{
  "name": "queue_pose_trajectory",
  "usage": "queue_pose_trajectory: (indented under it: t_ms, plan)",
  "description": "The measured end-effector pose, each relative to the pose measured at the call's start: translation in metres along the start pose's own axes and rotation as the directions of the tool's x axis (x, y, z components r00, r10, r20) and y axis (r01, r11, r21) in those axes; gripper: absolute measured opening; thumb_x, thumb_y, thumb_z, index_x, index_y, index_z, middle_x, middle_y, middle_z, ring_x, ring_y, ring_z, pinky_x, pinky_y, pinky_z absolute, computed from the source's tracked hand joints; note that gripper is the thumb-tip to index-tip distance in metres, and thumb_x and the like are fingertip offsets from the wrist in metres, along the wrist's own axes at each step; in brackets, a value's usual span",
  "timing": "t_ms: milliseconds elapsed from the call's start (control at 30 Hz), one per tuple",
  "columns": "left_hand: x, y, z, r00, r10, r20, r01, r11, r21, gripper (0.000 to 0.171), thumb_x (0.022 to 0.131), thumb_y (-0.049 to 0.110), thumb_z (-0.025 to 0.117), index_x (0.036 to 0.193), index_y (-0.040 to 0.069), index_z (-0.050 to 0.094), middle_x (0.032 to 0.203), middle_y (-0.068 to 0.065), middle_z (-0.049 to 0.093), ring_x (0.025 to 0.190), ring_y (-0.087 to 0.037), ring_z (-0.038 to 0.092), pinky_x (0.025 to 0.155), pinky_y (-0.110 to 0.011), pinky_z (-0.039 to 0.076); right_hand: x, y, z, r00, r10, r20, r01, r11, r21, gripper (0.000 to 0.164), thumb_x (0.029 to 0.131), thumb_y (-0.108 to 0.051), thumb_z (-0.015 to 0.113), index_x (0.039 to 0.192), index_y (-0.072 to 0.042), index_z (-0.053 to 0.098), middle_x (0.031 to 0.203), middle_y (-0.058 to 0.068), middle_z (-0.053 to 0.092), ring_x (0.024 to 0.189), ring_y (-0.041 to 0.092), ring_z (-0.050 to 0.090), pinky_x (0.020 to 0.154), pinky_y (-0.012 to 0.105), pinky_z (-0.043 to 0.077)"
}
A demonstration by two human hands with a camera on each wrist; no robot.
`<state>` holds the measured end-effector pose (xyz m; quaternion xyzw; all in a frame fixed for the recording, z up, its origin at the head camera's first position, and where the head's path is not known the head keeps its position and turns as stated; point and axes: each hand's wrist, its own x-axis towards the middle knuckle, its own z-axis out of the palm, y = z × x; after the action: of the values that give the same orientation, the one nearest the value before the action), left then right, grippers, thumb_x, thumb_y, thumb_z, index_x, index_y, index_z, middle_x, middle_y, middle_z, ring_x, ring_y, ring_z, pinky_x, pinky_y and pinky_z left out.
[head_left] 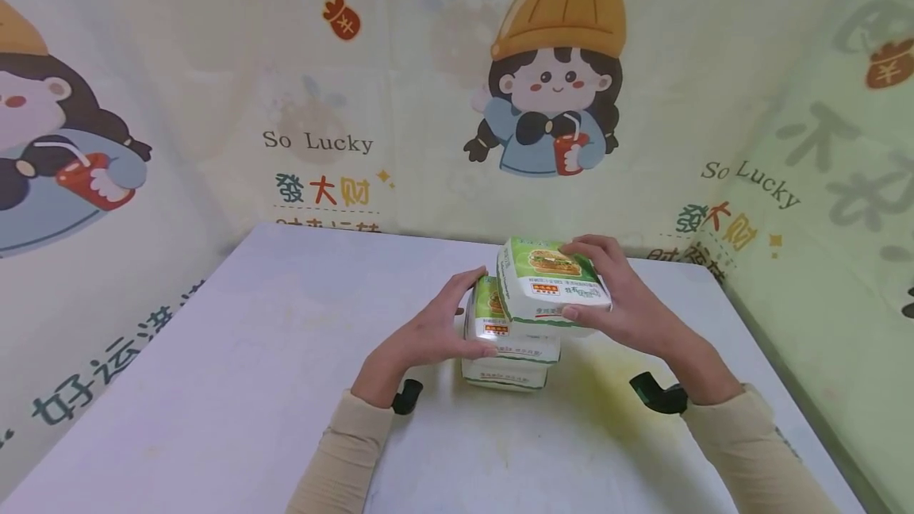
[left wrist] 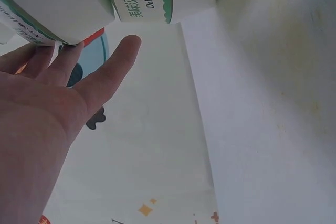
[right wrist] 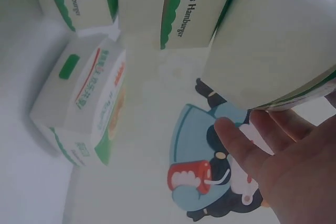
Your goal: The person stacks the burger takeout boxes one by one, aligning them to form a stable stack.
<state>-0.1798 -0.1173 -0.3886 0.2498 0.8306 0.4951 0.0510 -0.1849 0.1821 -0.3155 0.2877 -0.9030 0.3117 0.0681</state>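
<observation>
My right hand (head_left: 628,300) grips a white and green hamburger box (head_left: 553,280), thumb on the near side and fingers on the far one. It is tilted over two stacked boxes and hides part of the upper one. My left hand (head_left: 428,329) holds that upper stacked box (head_left: 493,327) at its left, thumb at the front. Beneath it the lower box (head_left: 503,375) sits on the table, slightly offset to the left. In the right wrist view, another hamburger box (right wrist: 79,98) stands apart from the stack; the head view does not show it.
The white table (head_left: 286,387) runs back to a printed cloth backdrop (head_left: 421,86) with cartoon figures, which also encloses both sides. Black bands (head_left: 660,395) show at my wrists, beside beige sleeves (head_left: 746,450).
</observation>
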Motion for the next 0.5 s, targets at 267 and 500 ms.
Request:
queue_pose_trajectory:
  t_ms: [267, 500]
  plan:
    - [0.003, -0.001, 0.002, 1.0, 0.006, -0.004, -0.006, 0.999, -0.042, 0.107, 0.073, 0.034, 0.086, 0.154, 0.04, 0.017, 0.153, 0.017, 0.027, 0.136, -0.008, 0.034, 0.111, -0.048, 0.038, -0.002, -0.004, 0.003, 0.998, -0.053, 0.026, 0.052, 0.998, 0.019, 0.068, 0.089, -0.033, 0.067, 0.15, -0.026, 0.036, 0.156, 0.004, 0.022, 0.13, 0.028, 0.038, 0.089, 0.038, 0.051]
    - [0.004, 0.0, 0.004, 1.0, 0.022, -0.012, -0.022, 0.998, -0.052, 0.11, 0.072, 0.034, 0.087, 0.154, 0.043, 0.015, 0.154, 0.014, 0.03, 0.142, -0.008, 0.029, 0.111, -0.049, 0.037, 0.001, -0.009, 0.015, 0.999, -0.039, -0.008, 0.039, 0.999, 0.018, 0.074, 0.085, -0.034, 0.075, 0.148, -0.028, 0.037, 0.153, 0.004, 0.021, 0.132, 0.027, 0.034, 0.09, 0.04, 0.052]
